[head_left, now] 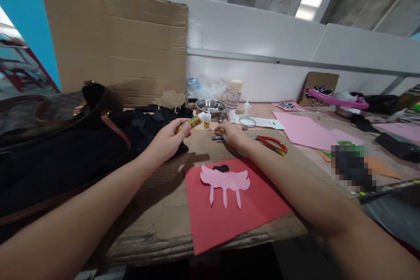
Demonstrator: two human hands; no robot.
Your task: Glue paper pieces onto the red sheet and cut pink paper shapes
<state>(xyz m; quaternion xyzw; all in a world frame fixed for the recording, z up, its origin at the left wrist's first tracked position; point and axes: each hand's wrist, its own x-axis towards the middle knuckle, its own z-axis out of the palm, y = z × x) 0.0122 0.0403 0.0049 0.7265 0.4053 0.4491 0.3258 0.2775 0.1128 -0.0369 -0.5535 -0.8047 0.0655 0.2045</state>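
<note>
My left hand (172,140) grips a yellow glue stick (190,123) with a printed label, its white end tilted up to the right. That end is close to a small white bottle (207,120) with a yellow label and thin nozzle. Over the cardboard, my right hand (231,134) has its fingers closed, with a bit of yellow at the fingertips that I cannot make out. A pen (216,138) lies by those fingers, and red-handled scissors (272,142) lie just right of the hand. Nearer me, a pink paper cut-out (225,180) with a black piece (221,168) rests on red paper (213,227).
A dark bag (65,153) fills the left side. Behind stand a metal bowl (210,106), a cream-lidded bottle (234,94), another white bottle (246,108) and a roll of tape (247,121). Pink sheets (305,129) and green-handled scissors (348,143) lie right.
</note>
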